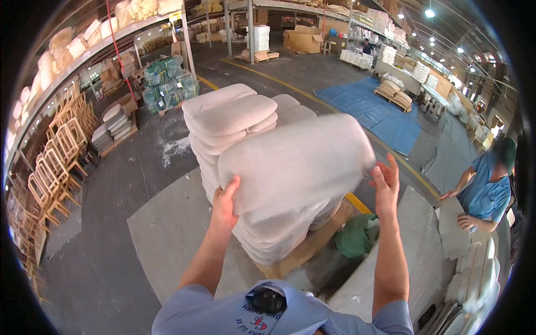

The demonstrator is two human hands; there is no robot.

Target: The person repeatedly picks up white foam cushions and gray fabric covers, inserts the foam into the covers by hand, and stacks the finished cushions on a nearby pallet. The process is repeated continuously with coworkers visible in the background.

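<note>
Nearest me: person in lt-blue shirt (218, 312), both arms out over the work. L hand (225, 202) at L end of an oblong white cushion (296, 162): thumb against the edge, other fingers mostly hidden, can't tell if they pinch. R hand (386, 187) by the cushion's R end, fingers spread & lightly bent, thumb apart; contact w/ cushion can't tell. Cushion's pos.: slanted over the near-R side of a tall cushion stack (223, 120), R end farther from person, R edge blurred. Can't tell if it rests on the stack.

Stack stands on brown cardboard (293, 258), which shows along its near & R edges. Green bag (356, 235) just beside the cardboard's R edge. Pale flat sheet (173, 229) on floor, L of stack.

Off to R: co-worker (487, 190) in blue shirt, hands at a pale board (453, 229); white padded pile (473, 276) in front of them.

Farther, L: rows of wooden chair frames (61, 151), pallet w/ grey pads (117, 123), green-wrapped bundles (167, 84) near a rack post (188, 44).

Farther, R: blue tarp (368, 106), tan sacks (393, 95) at its R edge. Bkgd: big cardboard box (301, 40).
</note>
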